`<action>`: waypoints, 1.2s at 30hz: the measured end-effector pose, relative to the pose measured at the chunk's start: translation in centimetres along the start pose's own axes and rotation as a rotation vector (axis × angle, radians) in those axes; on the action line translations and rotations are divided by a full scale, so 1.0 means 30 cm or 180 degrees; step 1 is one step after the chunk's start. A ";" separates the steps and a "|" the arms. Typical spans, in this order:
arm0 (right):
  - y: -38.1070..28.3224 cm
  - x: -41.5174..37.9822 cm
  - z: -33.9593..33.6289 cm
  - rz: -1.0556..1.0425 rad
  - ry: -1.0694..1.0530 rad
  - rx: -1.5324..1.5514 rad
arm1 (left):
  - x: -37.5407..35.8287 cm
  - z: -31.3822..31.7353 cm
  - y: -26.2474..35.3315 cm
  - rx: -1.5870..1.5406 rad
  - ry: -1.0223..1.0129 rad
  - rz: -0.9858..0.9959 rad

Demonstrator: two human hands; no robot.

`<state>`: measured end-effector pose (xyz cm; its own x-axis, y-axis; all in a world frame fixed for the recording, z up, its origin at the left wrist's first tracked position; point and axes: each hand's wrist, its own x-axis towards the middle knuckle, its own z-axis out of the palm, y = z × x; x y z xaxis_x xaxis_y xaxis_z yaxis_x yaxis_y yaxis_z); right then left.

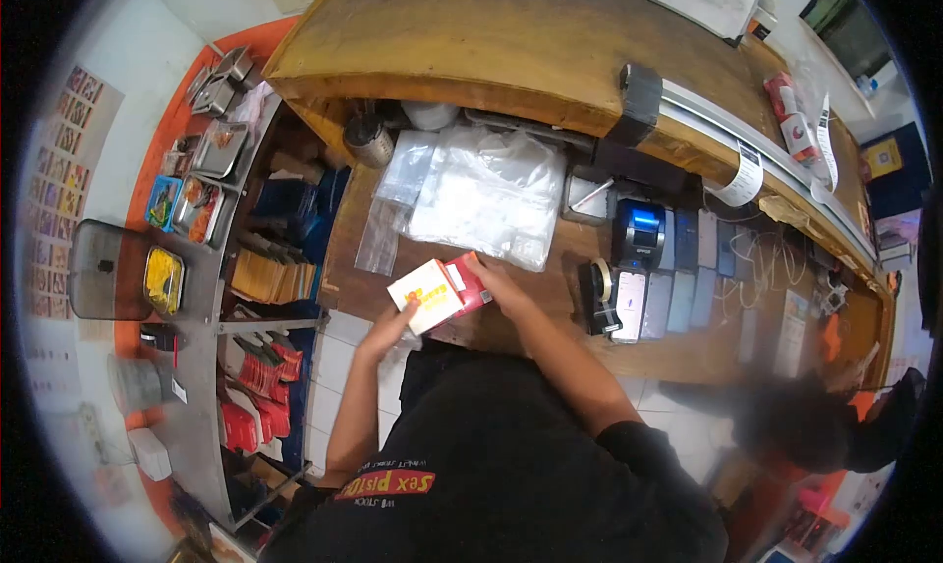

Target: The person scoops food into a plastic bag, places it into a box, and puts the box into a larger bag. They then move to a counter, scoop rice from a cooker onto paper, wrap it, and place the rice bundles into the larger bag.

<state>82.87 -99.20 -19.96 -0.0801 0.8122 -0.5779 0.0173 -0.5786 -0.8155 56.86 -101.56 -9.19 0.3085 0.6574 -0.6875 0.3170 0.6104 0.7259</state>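
My left hand (384,333) grips a small white carton (428,298) with yellow and red lettering, thumb across its printed face. Fingers of my right hand (495,284) are closed on a red carton (470,290), which lies against the white one's right side. Both cartons are in front of my body at the near edge of the wooden counter (344,258). Just beyond them rests a pile of clear plastic bags (491,195).
Right of the bags stand a tape dispenser (600,293), a label printer (640,234) and a row of phones (629,306). A metal shelf (211,298) on the left holds food trays (165,280), with stacked red cartons (257,391) beneath. Another person (815,425) is at the right.
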 end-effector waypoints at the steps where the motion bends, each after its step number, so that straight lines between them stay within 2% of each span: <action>1: -0.013 -0.010 0.017 -0.0128 0.0237 -0.0320 | 0.048 0.029 -0.025 0.0014 -0.0014 0.0042; 3: -0.023 -0.022 0.062 -0.0220 0.0835 -0.0980 | 0.100 0.082 -0.110 -0.0269 0.0494 0.0529; 4: -0.016 -0.022 0.075 -0.0233 0.0860 -0.0980 | 0.126 0.074 -0.137 -0.0263 0.0477 0.0551; 6: 0.015 -0.043 0.092 -0.0237 0.0187 -0.0526 | 0.157 0.041 -0.175 -0.0407 0.0389 0.0340; 8: 0.001 -0.030 0.061 -0.0372 -0.0368 -0.0092 | 0.147 0.067 -0.151 -0.0044 0.0638 0.0957; 9: 0.004 -0.034 0.052 -0.0341 -0.0303 -0.0032 | 0.104 0.101 -0.091 -0.0327 0.0591 0.0903; 10: 0.019 -0.045 0.049 -0.0303 -0.0231 0.0043 | 0.199 0.056 -0.205 -0.0161 0.0572 0.1145; 12: 0.063 -0.022 0.017 -0.0097 0.0102 -0.0024 | 0.185 0.044 -0.182 0.0055 0.0379 0.0829; 13: 0.057 -0.060 0.009 -0.0219 0.0106 0.0218 | 0.184 0.044 -0.172 0.0071 0.0320 0.0672; 14: 0.031 -0.105 0.001 -0.0369 0.0104 0.0447 | 0.165 0.074 -0.138 -0.0085 0.0220 0.0866; 16: -0.008 -0.185 -0.042 -0.0372 -0.0249 0.0795 | 0.118 0.119 -0.056 0.0536 0.0425 0.0783; 17: -0.025 -0.220 -0.055 -0.0408 -0.0199 0.0903 | 0.125 0.129 -0.047 0.0832 0.0443 0.0766; 18: -0.033 -0.248 -0.076 -0.0431 -0.0152 0.1005 | 0.162 0.138 -0.058 0.0794 0.0347 0.1001; 19: -0.029 -0.249 -0.102 -0.0341 -0.0074 0.1138 | 0.117 0.182 0.005 0.1217 0.0564 0.0933; 20: 0.004 -0.263 -0.105 -0.0214 0.0015 0.1299 | 0.070 0.198 0.053 0.1289 0.0455 0.0985; 21: 0.046 -0.258 -0.103 -0.0382 -0.0324 0.1378 | 0.079 0.246 0.095 0.1344 0.0263 0.1083; 22: 0.061 -0.261 -0.178 -0.0581 -0.0555 0.1429 | 0.153 0.262 0.071 0.1070 0.0054 0.1274; 23: 0.047 -0.354 -0.240 -0.0280 -0.0420 0.1668 | 0.168 0.319 0.086 0.0369 -0.0295 0.1337; 24: 0.015 -0.438 -0.255 0.0026 -0.0410 0.1922 | 0.070 0.384 0.208 0.0979 -0.0215 0.1135; 25: 0.091 -0.414 -0.268 -0.0307 0.0024 0.1941 | 0.073 0.425 0.240 0.1570 -0.0057 0.1053; 26: 0.104 -0.413 -0.271 -0.0362 0.0023 0.1964 | 0.074 0.422 0.260 0.2155 0.0190 0.0945; 28: 0.145 -0.471 -0.314 -0.0818 0.0078 0.2455 | 0.089 0.432 0.293 0.2093 0.0009 0.1004; 30: 0.148 -0.522 -0.339 -0.0820 0.0163 0.2502 | 0.094 0.457 0.308 0.2000 -0.0187 0.1018; 32: 0.063 -0.626 -0.348 -0.1130 0.0209 0.2385 | 0.084 0.501 0.345 0.2642 -0.0235 0.1448; 34: 0.135 -0.565 -0.373 -0.1015 0.0326 0.2304 | 0.116 0.520 0.358 0.2982 -0.0227 0.1324; 36: 0.218 -0.500 -0.403 -0.1106 0.0130 0.3378 | 0.277 0.498 0.267 0.2107 -0.0634 0.1370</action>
<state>96.24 -114.25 -17.02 0.1181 0.9328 -0.3405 -0.8609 -0.0747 -0.5033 75.36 -97.80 -9.39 0.6581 0.6459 -0.3868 0.5796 -0.1067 0.8079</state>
